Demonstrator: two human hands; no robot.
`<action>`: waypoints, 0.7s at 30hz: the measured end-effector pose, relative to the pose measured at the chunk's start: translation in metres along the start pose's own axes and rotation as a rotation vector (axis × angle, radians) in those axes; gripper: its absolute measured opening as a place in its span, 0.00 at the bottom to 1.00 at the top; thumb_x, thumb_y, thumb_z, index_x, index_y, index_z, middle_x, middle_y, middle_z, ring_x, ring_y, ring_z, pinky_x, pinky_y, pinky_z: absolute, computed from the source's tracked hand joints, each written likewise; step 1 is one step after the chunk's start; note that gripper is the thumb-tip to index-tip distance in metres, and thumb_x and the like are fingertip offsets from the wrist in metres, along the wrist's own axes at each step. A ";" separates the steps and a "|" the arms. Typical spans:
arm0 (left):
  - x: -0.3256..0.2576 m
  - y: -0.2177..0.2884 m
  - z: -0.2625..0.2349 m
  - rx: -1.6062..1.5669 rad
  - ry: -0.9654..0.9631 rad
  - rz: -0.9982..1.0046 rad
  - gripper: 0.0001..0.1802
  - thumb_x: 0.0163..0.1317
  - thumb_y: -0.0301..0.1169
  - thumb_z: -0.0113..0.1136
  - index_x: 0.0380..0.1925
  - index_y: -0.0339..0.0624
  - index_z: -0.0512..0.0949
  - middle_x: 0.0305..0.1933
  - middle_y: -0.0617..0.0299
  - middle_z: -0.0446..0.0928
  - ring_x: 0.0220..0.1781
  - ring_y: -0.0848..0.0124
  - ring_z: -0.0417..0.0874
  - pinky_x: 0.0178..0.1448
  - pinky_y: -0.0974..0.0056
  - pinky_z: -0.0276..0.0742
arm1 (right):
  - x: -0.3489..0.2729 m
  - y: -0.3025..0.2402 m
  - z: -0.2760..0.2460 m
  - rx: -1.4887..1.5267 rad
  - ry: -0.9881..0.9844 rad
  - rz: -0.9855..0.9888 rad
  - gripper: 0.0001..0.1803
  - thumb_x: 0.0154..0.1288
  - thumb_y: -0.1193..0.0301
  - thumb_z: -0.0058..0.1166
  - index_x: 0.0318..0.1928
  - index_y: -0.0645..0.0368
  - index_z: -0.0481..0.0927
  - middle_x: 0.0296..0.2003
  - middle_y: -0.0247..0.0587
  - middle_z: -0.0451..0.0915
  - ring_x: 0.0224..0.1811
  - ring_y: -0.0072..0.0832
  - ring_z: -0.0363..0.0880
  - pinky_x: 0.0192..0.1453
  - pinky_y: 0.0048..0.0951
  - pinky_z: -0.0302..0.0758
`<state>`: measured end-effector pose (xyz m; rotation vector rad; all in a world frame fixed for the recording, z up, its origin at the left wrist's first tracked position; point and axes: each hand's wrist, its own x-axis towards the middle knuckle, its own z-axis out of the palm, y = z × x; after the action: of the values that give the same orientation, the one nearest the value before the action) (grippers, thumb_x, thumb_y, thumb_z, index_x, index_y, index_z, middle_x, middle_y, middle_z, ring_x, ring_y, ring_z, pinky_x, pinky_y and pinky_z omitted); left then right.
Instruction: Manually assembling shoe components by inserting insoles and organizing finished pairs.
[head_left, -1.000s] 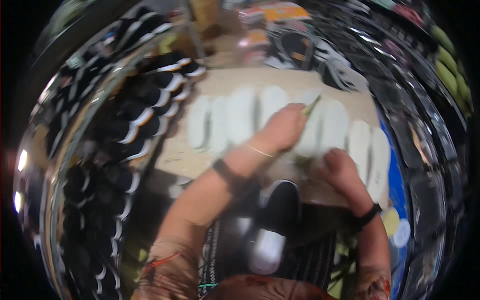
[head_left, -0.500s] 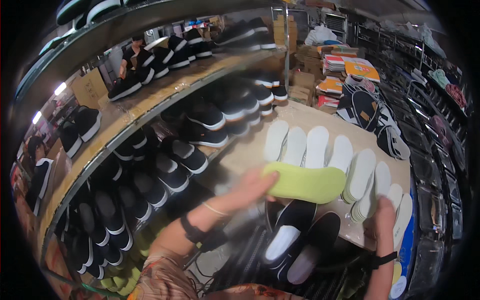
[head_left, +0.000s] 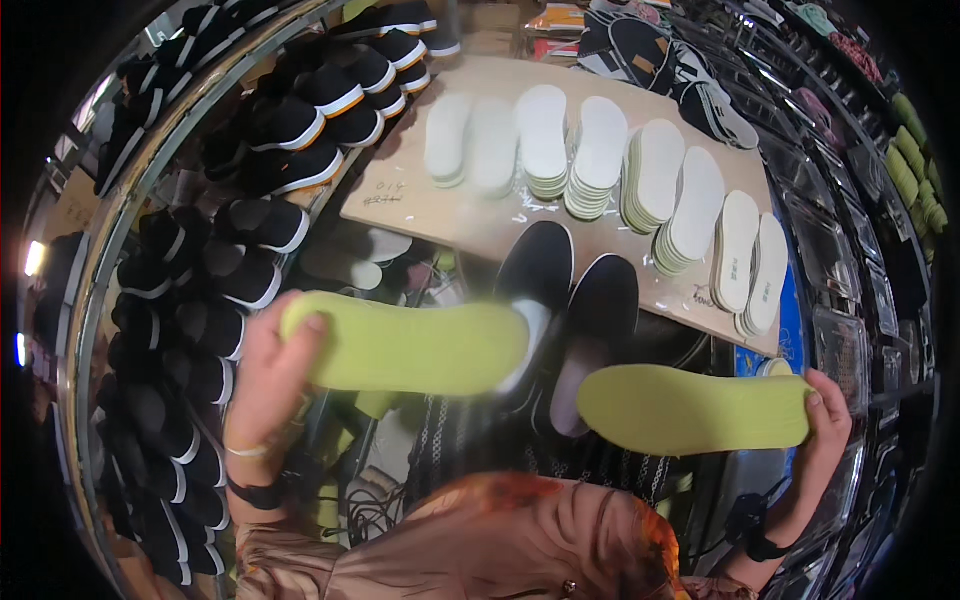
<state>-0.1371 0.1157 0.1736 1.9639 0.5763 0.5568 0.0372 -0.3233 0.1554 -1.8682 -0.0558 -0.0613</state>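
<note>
My left hand grips the heel end of a yellow-green insole, thumb on its face. Its far end reaches over the pale opening of a black shoe. In my right hand is a second yellow-green insole, pinched by its right end and held level. Beside the first shoe stands another black shoe with a greyish inside. Both shoes sit between my hands, toes toward the table, and the insoles hide part of them.
A tan tabletop ahead carries several stacks of white-topped insoles. Racks of black shoes line the left. Black shoe uppers lie at the table's far edge. Dark plastic trays line the right; cables hang below.
My view has tipped downward. My left hand has brought its insole left and nearer to me. My right hand, formerly at the insole stacks, now holds a second insole near my body.
</note>
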 end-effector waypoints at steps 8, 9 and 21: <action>-0.095 -0.001 0.066 0.596 -0.667 0.737 0.16 0.47 0.29 0.54 0.38 0.35 0.72 0.46 0.53 0.69 0.48 0.64 0.72 0.35 0.70 0.76 | -0.083 -0.024 0.108 -0.545 -0.690 -1.405 0.20 0.48 0.76 0.54 0.45 0.63 0.71 0.39 0.51 0.78 0.33 0.40 0.79 0.29 0.33 0.75; -0.101 -0.002 0.067 0.633 -0.716 0.699 0.16 0.47 0.28 0.53 0.38 0.35 0.72 0.45 0.53 0.69 0.49 0.62 0.71 0.36 0.70 0.76 | -0.091 -0.025 0.116 -0.554 -0.740 -1.461 0.19 0.50 0.74 0.53 0.46 0.61 0.71 0.42 0.50 0.77 0.35 0.40 0.78 0.32 0.32 0.76; -0.041 -0.069 0.115 0.794 -0.564 0.839 0.22 0.50 0.26 0.49 0.48 0.32 0.69 0.55 0.48 0.67 0.59 0.53 0.66 0.61 0.56 0.64 | -0.043 0.060 0.160 -0.825 -0.787 -1.485 0.22 0.52 0.70 0.47 0.50 0.55 0.69 0.40 0.46 0.73 0.40 0.35 0.73 0.41 0.30 0.72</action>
<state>-0.1112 0.0407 0.0575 2.9597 -0.5132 0.2239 0.0009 -0.1879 0.0486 -2.0835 -2.2015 -0.4018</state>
